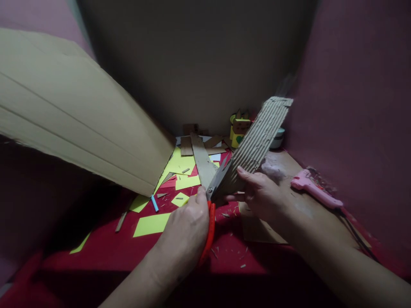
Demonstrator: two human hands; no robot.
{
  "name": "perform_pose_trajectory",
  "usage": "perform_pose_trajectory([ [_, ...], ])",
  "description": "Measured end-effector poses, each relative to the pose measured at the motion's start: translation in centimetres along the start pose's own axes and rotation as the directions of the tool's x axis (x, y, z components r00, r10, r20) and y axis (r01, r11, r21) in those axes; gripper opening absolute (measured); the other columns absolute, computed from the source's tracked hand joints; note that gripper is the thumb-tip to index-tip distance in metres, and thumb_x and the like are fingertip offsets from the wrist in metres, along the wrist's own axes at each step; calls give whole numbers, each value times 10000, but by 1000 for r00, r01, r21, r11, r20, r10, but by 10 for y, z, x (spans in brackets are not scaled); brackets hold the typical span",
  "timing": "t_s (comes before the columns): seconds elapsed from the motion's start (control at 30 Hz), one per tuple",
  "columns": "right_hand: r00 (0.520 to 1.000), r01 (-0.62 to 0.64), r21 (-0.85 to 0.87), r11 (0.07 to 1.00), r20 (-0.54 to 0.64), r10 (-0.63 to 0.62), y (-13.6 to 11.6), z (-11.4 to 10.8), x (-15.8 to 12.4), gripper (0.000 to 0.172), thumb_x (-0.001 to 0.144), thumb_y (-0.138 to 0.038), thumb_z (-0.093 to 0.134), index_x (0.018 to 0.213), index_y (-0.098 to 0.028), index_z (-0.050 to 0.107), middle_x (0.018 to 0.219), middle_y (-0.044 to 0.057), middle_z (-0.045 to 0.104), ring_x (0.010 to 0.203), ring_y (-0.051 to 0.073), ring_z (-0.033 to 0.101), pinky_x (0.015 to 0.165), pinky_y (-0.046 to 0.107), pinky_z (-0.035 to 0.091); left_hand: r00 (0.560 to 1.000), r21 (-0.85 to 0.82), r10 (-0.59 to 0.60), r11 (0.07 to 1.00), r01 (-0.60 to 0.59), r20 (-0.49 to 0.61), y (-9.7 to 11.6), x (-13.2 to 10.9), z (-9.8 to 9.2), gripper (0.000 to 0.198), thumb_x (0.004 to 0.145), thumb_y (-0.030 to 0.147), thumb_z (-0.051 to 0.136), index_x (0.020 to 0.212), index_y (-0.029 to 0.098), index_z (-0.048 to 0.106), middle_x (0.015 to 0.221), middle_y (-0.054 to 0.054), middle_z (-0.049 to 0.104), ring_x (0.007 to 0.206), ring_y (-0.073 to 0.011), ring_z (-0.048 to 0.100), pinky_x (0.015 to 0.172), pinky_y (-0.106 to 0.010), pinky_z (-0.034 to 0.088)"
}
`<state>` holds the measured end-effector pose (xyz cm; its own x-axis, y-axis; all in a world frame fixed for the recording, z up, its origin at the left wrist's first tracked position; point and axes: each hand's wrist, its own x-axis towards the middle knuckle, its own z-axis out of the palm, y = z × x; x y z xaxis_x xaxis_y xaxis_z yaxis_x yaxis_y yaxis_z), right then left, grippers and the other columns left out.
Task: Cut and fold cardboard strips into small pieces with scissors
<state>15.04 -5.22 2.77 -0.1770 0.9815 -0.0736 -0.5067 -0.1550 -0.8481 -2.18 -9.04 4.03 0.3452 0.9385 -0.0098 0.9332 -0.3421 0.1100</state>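
Observation:
My left hand (189,222) is closed around the red-orange handles of a pair of scissors (212,222). Their blades point up and to the right, along the left edge of a corrugated cardboard strip (260,132). That strip slants up to the right, its ridged side showing. My right hand (263,192) pinches its lower end, with the thumb on the ridged face and the other fingers mostly hidden. Whether the blades have cardboard between them I cannot make out. Behind the scissors lies a long flat cardboard piece (202,158).
A large cardboard sheet (80,115) leans in from the left. Yellow paper pieces (152,224), a blue stick (154,203) and cardboard crumbs litter the red tablecloth (112,256). To the right, a pink glue gun (316,188) lies on a board. A yellow decorated holder (236,130) stands behind.

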Motion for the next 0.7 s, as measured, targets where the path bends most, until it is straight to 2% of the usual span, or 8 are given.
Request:
perform_pose_trajectory([
  [0.13, 1000, -25, 2, 1000, -7, 25, 0, 0, -1, 208, 742, -335, 688, 872, -184, 629, 897, 80, 717, 834, 227, 669, 562, 298, 563, 1000, 32, -15, 999, 14, 20, 1, 2, -2, 488, 830, 35, 320, 1316, 3, 351, 999, -202, 633, 748, -237, 654, 573, -301, 451],
  [0.3, 999, -40, 8, 999, -1, 40, 1, -3, 2, 186, 749, -331, 678, 829, -168, 636, 835, 73, 715, 747, 210, 675, 563, 310, 565, 1000, 67, 1, 998, -3, 24, 0, 2, -1, 463, 837, 34, 338, 1299, 28, 364, 933, -154, 641, 674, -201, 643, 527, -275, 425],
  [0.5, 999, -49, 65, 997, -5, 49, 4, -4, 2, 194, 782, -266, 650, 965, -211, 616, 855, 33, 708, 695, 180, 666, 564, 316, 567, 999, 143, 23, 989, -29, 39, -3, 0, -2, 431, 837, 20, 316, 1263, 50, 374, 766, -80, 628, 577, -185, 612, 492, -271, 406],
  [0.6, 997, -75, 80, 994, 11, 75, 3, -4, 0, 152, 785, -256, 649, 930, -217, 626, 738, 6, 685, 646, 174, 652, 606, 352, 573, 999, 176, 26, 984, -32, 38, -6, -1, 0, 388, 837, 23, 301, 1202, 75, 422, 748, -69, 622, 581, -179, 613, 498, -263, 406],
  [0.7, 993, -119, 122, 985, 11, 119, -4, -8, 0, 78, 740, -200, 691, 792, -207, 634, 509, -54, 572, 494, 138, 583, 671, 435, 570, 999, 189, 46, 981, -49, 22, -11, -3, 2, 377, 840, 54, 310, 1192, 91, 440, 772, -75, 623, 579, -180, 611, 487, -262, 397],
])
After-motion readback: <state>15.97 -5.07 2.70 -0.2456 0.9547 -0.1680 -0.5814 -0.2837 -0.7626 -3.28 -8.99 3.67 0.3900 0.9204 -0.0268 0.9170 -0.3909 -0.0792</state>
